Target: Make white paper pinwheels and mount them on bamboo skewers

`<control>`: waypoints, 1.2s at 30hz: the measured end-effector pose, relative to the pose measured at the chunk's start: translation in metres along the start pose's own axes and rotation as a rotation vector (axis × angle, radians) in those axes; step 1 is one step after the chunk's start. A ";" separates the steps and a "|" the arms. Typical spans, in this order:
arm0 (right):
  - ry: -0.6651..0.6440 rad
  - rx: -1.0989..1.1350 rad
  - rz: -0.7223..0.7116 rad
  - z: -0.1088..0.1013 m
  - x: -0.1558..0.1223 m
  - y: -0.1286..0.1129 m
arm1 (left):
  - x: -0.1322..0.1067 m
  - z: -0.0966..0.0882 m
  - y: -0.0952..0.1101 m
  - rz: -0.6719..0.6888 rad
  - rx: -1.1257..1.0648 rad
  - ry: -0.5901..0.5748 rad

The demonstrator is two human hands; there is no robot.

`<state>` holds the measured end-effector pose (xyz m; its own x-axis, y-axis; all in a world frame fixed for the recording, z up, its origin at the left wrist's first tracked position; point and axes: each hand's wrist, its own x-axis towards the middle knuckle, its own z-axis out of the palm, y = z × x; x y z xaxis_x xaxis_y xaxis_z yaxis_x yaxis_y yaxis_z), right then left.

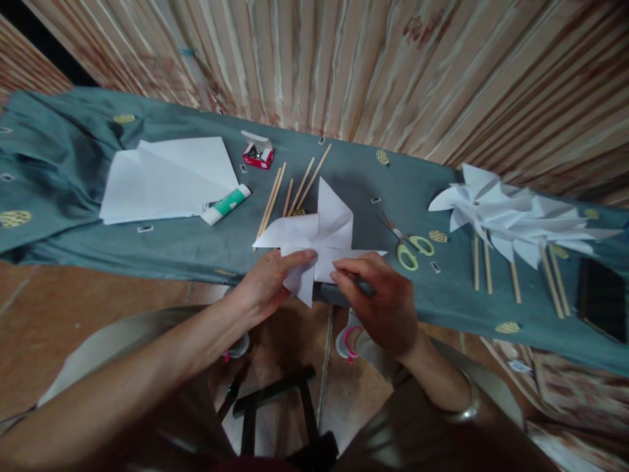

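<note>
Head view, person seated at a long counter (171, 242) draped in grey-green cloth. Left hand (260, 285) at the near edge, about midway along, gripping a white paper pinwheel (324, 239), thumb on top, fingers curled behind. Right hand (383, 301) beside it, thumb and forefinger drawn together against the pinwheel's near right part; cannot tell whether paper or some small item sits between them. Pinwheel has four pointed vanes, over the near edge.

Towards the right end, near edge: dark phone (602, 298), lying flat. Scissors (401, 244) with pale green handles right of the pinwheel, blades partly apart, tips toward the far edge. Beyond the phone, a row of white pinwheels on sticks (521, 213), overlapping, sticks pointing to the near edge.

Left half: glue stick (228, 204) touching the near right corner of a paper stack (171, 183). Loose wooden sticks (315, 176), five visible, just behind the held pinwheel. Small red box (258, 157) near the far edge, lid up, metal bits inside. Pleated curtain (295, 59) behind.
</note>
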<state>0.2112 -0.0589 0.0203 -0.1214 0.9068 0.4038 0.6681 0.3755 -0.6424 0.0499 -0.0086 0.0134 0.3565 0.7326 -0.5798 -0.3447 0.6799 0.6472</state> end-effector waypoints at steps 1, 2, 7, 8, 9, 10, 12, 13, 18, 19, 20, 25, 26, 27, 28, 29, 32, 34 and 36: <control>0.008 0.003 0.038 0.001 0.001 0.000 | 0.000 0.000 0.000 0.001 -0.005 -0.011; 0.012 0.005 0.069 0.002 0.002 0.000 | -0.001 0.001 0.000 0.004 -0.012 -0.021; 0.005 0.008 0.134 0.006 0.006 -0.001 | -0.002 0.002 0.000 0.019 -0.028 -0.026; 0.004 0.001 0.131 0.006 0.007 -0.002 | -0.002 0.002 0.000 0.019 -0.030 -0.026; 0.004 -0.007 0.128 0.006 0.007 -0.002 | -0.002 0.002 0.000 0.019 -0.032 -0.028; 0.001 -0.015 0.123 0.007 0.007 -0.003 | -0.002 0.003 0.001 0.020 -0.034 -0.028; -0.004 -0.026 0.117 0.007 0.007 -0.003 | -0.002 0.003 0.001 0.022 -0.035 -0.020; -0.005 -0.028 0.117 0.007 0.007 -0.003 | -0.002 0.003 0.001 0.021 -0.030 -0.013; -0.002 -0.022 0.135 0.008 0.007 -0.003 | -0.004 0.003 0.001 0.023 0.002 0.021; -0.004 -0.021 0.138 0.008 0.007 -0.003 | -0.005 0.003 0.001 0.023 0.008 0.024; -0.005 -0.022 0.139 0.008 0.007 -0.003 | -0.005 0.003 0.001 0.024 0.013 0.024; -0.006 -0.040 0.121 0.008 0.007 -0.004 | -0.005 0.004 0.000 0.059 0.025 -0.007; -0.005 -0.042 0.116 0.008 0.007 -0.004 | -0.005 0.004 0.000 0.064 0.028 -0.009; -0.005 -0.044 0.112 0.008 0.007 -0.004 | -0.005 0.003 -0.001 0.068 0.032 -0.008; -0.004 -0.046 0.107 0.008 0.007 -0.004 | -0.005 0.003 -0.001 0.071 0.035 -0.005; -0.003 -0.049 0.103 0.009 0.006 -0.004 | -0.004 0.003 -0.001 0.073 0.036 -0.003; 0.001 -0.061 0.095 0.009 0.006 -0.005 | -0.004 0.002 -0.001 0.083 0.030 0.005; 0.004 -0.067 0.094 0.010 0.006 -0.005 | -0.004 0.002 -0.001 0.078 0.029 0.007; 0.007 -0.076 0.097 0.010 0.006 -0.006 | -0.005 0.003 0.000 0.061 0.038 0.010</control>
<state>0.1992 -0.0540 0.0199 -0.0484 0.9366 0.3471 0.7301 0.2703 -0.6277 0.0504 -0.0120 0.0175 0.3270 0.7731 -0.5435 -0.3326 0.6324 0.6996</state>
